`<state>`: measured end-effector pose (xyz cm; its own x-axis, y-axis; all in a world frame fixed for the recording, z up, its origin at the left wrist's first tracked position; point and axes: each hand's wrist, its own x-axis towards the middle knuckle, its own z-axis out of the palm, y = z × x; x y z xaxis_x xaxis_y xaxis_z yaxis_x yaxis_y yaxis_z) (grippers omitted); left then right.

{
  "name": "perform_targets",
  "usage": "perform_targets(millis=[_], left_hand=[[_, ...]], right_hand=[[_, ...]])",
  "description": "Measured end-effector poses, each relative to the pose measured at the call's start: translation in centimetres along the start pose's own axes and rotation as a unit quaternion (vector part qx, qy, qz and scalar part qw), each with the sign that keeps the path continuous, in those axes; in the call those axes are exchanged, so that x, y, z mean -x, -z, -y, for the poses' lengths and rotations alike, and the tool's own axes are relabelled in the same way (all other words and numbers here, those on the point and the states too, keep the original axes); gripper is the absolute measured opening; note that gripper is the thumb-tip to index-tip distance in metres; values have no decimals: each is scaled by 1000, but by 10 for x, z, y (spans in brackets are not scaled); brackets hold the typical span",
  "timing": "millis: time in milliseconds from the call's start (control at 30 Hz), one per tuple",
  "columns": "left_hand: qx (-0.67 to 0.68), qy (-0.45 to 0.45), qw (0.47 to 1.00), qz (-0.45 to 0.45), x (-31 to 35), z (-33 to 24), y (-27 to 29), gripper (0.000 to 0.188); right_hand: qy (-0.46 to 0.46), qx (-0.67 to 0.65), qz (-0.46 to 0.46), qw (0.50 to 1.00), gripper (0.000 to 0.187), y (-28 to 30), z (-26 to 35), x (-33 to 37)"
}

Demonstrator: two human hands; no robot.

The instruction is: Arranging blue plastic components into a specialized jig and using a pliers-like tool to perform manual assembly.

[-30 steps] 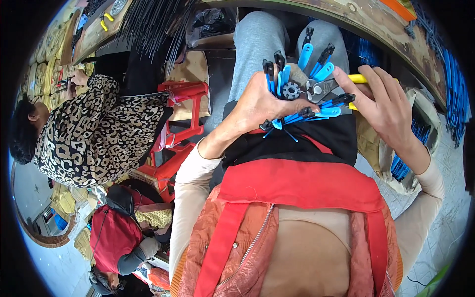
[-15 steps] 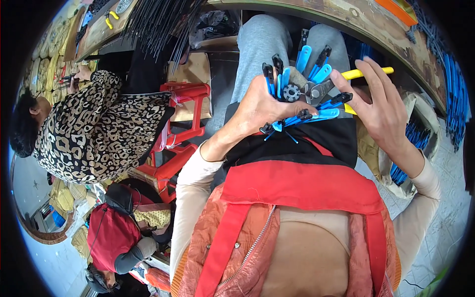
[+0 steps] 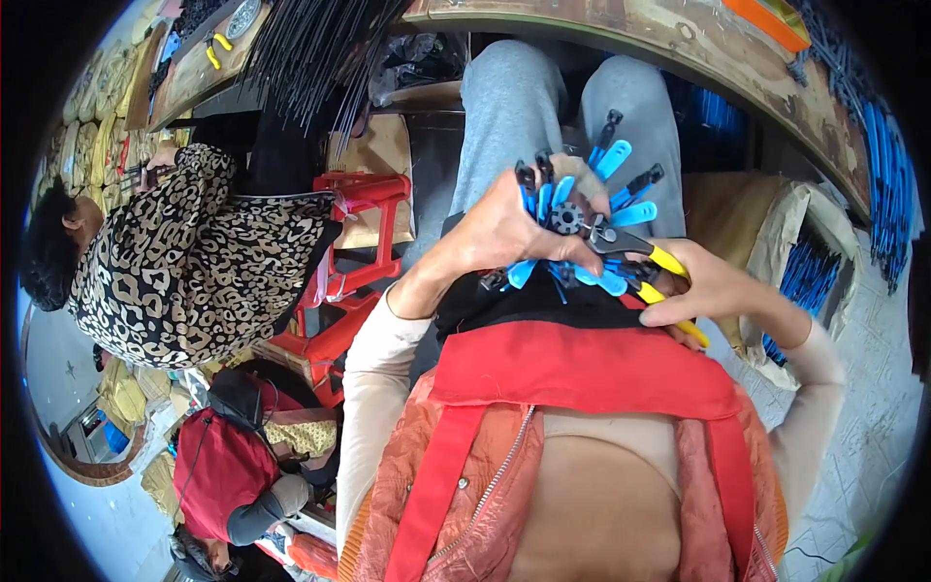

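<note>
My left hand (image 3: 499,228) is closed round a spoked assembly with a grey notched round hub (image 3: 566,219) at its middle. Blue flat strips (image 3: 613,159) with black ends fan out from it on several sides. My right hand (image 3: 708,281) is wrapped round the yellow handles of a pair of pliers (image 3: 667,260). The dark jaws point left and lie beside the hub, among the strips. Whether they bite on a part I cannot tell. Part of the assembly is hidden behind my left fingers and thumb.
A wooden bench (image 3: 621,24) runs across the top, with black rods (image 3: 310,58) overhanging at left. An open sack (image 3: 805,262) of blue-and-black pieces stands at right. Red stools (image 3: 364,223) and a person in a leopard-print top (image 3: 194,262) are at left; another person (image 3: 228,466) is lower down.
My right hand has come down and closed round the pliers' handles; its fingers were spread before. The pliers have swung so the handles point down to the right. The spoked assembly has turned slightly.
</note>
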<state>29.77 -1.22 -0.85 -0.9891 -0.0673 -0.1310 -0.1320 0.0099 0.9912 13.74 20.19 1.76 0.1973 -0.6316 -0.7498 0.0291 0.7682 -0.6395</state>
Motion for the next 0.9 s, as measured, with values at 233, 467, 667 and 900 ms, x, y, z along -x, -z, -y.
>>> perform_targets(millis=[233,467,667,900], left_hand=[[12,-37,987,-154,-4,-1,-16,35],[-69,-39,996,46,-4,-8,2,39],[-37,-46,997,-57,-6,-2,1,36],[41,-24,998,-35,-1,8,5,35]], right_hand=[[341,512,-384,688,50,1,1,5],[-9,41,20,999,58,7,-6,-2],[241,346,-254,871,33,7,18,11],[161,169,-151,961,28,2,10,-20]])
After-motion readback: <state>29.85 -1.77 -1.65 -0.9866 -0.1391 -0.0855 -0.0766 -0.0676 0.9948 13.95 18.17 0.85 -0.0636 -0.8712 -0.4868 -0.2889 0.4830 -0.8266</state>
